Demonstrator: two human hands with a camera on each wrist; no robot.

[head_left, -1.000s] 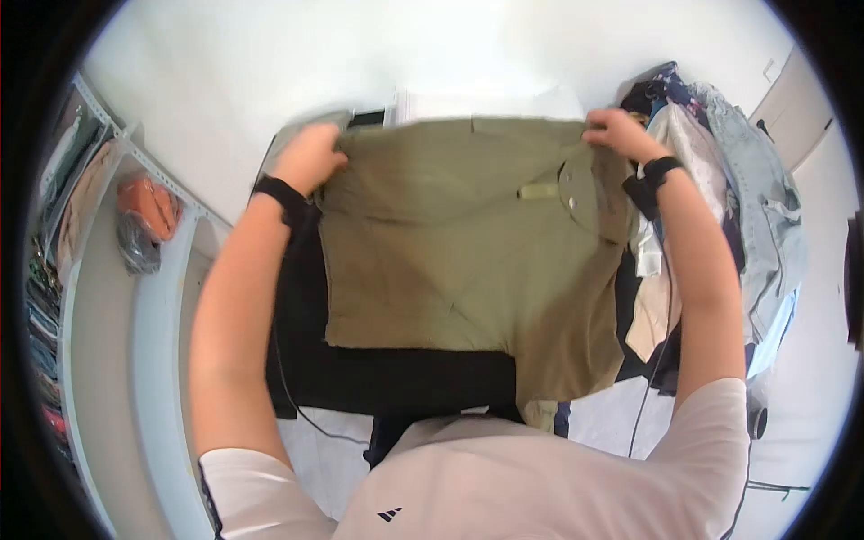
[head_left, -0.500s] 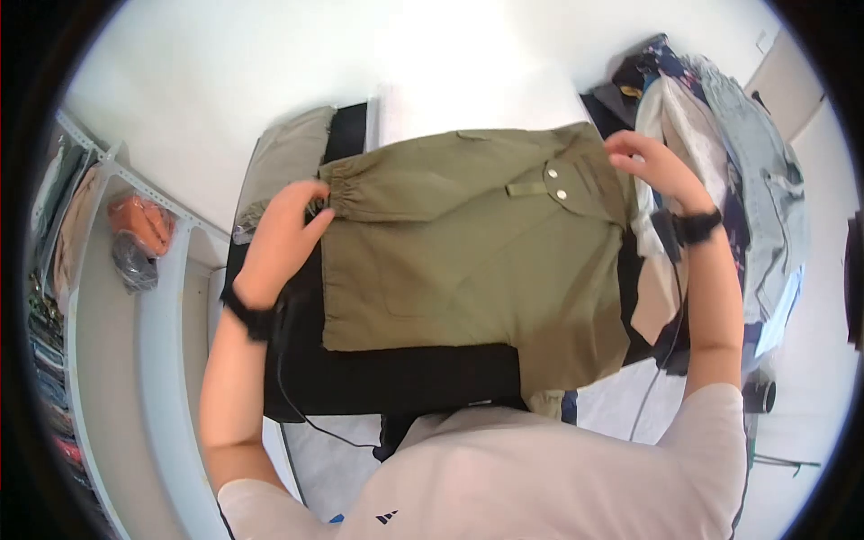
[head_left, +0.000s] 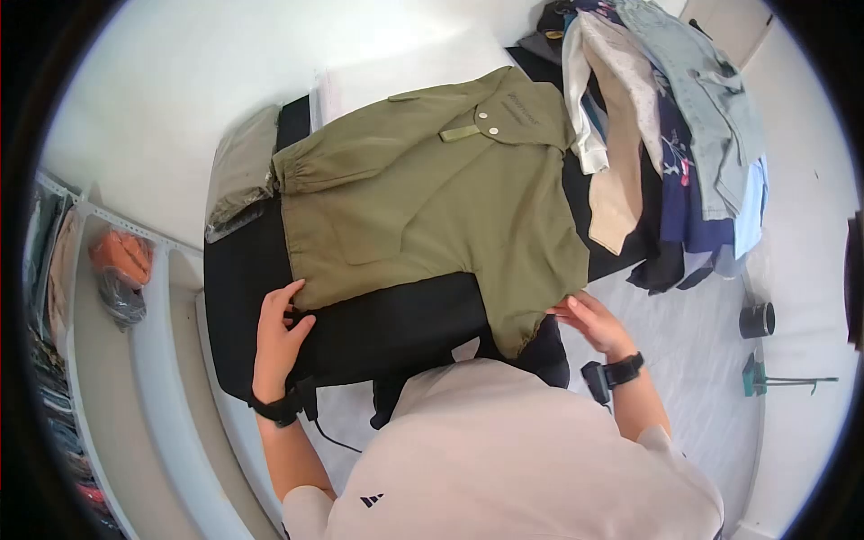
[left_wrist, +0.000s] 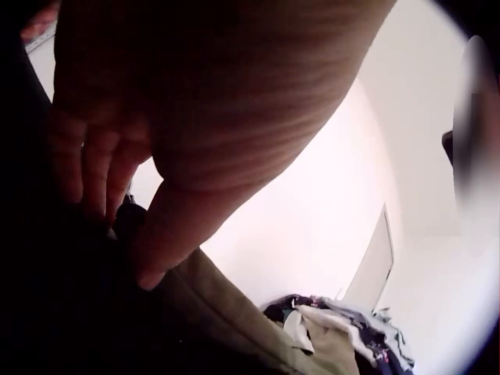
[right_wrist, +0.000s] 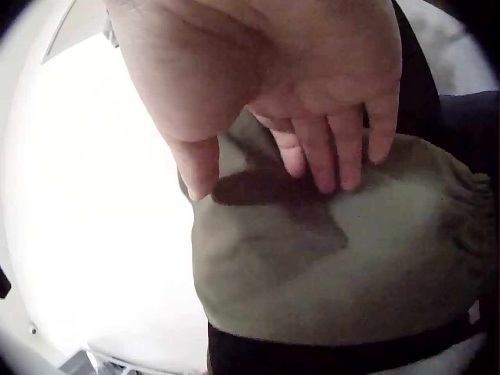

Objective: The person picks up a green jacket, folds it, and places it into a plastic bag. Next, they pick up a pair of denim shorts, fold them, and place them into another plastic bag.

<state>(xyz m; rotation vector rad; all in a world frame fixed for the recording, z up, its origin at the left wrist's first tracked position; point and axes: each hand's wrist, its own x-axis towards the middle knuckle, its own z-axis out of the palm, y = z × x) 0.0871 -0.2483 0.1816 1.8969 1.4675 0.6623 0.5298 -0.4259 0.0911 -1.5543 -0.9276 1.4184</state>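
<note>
An olive-green long-sleeved top [head_left: 387, 211] lies spread on a black table [head_left: 387, 337]. One sleeve with a gathered cuff [head_left: 295, 171] lies along its far side. The other sleeve [right_wrist: 297, 273] hangs toward the person over the table's front edge. My left hand [head_left: 277, 337] is at the near left corner of the hem, thumb and fingers apart, close to the fabric edge. In the right wrist view, the extended fingers of my right hand [right_wrist: 273, 86] lie over the hanging sleeve, the thumb by its edge.
A plastic-wrapped folded garment [head_left: 245, 171] sits at the table's left. White sheets [head_left: 405, 76] lie behind the top. Several clothes [head_left: 666, 117] are heaped at the right and droop over the edge. Shelving [head_left: 117, 360] stands at left, and a cable [head_left: 337, 439] hangs below the table.
Both hands have let go of the top's far side and come toward the person, the left to the hem corner, the right to the near sleeve. The top now lies flatter.
</note>
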